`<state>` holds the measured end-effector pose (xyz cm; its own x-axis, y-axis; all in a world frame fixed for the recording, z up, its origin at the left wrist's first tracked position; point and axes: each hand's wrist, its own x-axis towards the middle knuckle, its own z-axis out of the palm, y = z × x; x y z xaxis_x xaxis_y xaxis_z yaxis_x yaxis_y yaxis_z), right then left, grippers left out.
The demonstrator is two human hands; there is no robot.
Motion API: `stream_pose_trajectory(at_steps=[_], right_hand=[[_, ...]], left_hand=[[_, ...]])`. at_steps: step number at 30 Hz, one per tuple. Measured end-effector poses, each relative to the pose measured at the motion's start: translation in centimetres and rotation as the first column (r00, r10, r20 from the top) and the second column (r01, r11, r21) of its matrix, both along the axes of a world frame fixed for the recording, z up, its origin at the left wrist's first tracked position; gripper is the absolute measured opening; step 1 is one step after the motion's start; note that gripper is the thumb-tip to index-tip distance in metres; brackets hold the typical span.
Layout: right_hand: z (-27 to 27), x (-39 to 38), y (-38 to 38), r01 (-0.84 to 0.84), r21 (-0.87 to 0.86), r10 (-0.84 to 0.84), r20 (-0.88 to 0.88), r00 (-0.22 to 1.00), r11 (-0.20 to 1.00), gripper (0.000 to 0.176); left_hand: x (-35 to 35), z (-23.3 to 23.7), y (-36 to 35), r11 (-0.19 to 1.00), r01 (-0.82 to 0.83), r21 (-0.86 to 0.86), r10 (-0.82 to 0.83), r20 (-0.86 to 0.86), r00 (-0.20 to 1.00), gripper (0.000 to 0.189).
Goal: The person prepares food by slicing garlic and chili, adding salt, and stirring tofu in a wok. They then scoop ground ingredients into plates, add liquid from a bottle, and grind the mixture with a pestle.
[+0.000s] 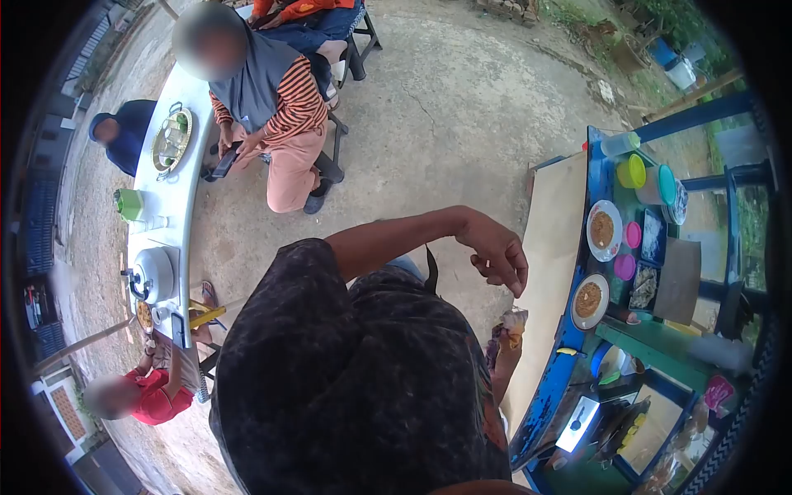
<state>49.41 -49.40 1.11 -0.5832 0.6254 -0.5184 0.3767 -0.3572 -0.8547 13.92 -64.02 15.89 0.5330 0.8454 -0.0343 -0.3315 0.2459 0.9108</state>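
My left hand (496, 257) hangs bent at the wrist in front of my dark patterned shirt, its fingers loosely curled downward and a little apart. I see nothing held in it. Just below its fingertips, my right hand (505, 363) is closed around a crumpled bundle (513, 328) in purple, yellow and grey that looks like banknotes. Part of this hand is behind my body. Beside both hands runs the pale board (540, 247) of a blue cart. Two plates of orange-brown food, one farther along (603, 230) and one nearer (589, 300), stand on its ledge.
Cups and tubs (656, 185), trays (648, 237) and a lit phone (577, 424) fill the cart. Behind me stands a long white table (183, 202) with a kettle (153, 274) and a tray of glasses (172, 141). Several people sit around it, one holding a phone (223, 163).
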Motion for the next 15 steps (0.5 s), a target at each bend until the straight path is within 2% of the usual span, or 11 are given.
stream_pose_trajectory(at_steps=[1, 2, 3, 5, 7, 9, 10, 11, 12, 14, 15], right_hand=[[0.6, 0.6, 0.7, 0.066, -0.008, -0.067, -0.042, 0.997, 0.998, 0.032], [1.8, 1.3, 1.6, 0.063, -0.039, -0.066, -0.071, 0.995, 0.997, 0.032], [4.0, 1.1, 1.9, 0.075, 0.041, -0.071, -0.092, 0.993, 0.996, 0.032], [4.8, 2.8, 3.8, 0.119, 0.031, -0.115, -0.112, 0.987, 0.992, 0.035], [5.8, 3.6, 5.3, 0.128, 0.033, -0.123, -0.116, 0.986, 0.991, 0.036], [8.0, 3.1, 6.4, 0.129, 0.041, -0.124, -0.119, 0.985, 0.991, 0.038], [10.1, 2.0, 6.3, 0.177, 0.104, -0.165, -0.117, 0.979, 0.979, 0.039], [11.0, 1.2, 6.5, 0.224, 0.165, -0.206, -0.117, 0.971, 0.961, 0.040], [9.9, 1.3, 7.6, 0.232, 0.159, -0.214, -0.122, 0.969, 0.960, 0.040], [7.2, 1.7, 9.8, 0.151, 0.566, -0.162, -0.031, 0.986, 0.810, 0.040], [8.7, 0.3, 10.0, 0.162, 0.561, -0.180, -0.024, 0.983, 0.812, 0.040]], left_hand=[[2.8, -3.3, 2.4, 0.970, -0.244, 0.009, 0.232, -0.343, 0.910, 0.042], [5.1, -5.1, 4.3, 0.889, -0.443, 0.119, 0.412, -0.630, 0.658, 0.052], [7.5, -5.2, 5.8, 0.899, -0.422, 0.116, 0.391, -0.647, 0.654, 0.052], [12.2, -5.2, 8.0, 0.830, -0.538, -0.149, 0.271, -0.736, 0.621, 0.073], [15.2, -4.0, 10.9, 0.833, -0.506, -0.222, 0.252, -0.662, 0.706, 0.077], [17.5, -4.4, 13.7, 0.846, -0.491, -0.207, 0.267, -0.632, 0.727, 0.078], [18.8, -6.6, 15.6, 0.865, -0.502, -0.005, 0.377, -0.655, 0.655, 0.077], [18.8, -6.3, 16.6, 0.850, -0.488, 0.198, 0.487, -0.651, 0.583, 0.077], [18.6, -5.6, 17.5, 0.857, -0.516, 0.014, 0.419, -0.602, 0.680, 0.073], [18.4, -6.3, 19.7, 0.852, -0.522, 0.038, 0.436, -0.603, 0.668, 0.071], [18.1, -5.9, 20.5, 0.849, -0.525, 0.063, 0.453, -0.597, 0.662, 0.068]])
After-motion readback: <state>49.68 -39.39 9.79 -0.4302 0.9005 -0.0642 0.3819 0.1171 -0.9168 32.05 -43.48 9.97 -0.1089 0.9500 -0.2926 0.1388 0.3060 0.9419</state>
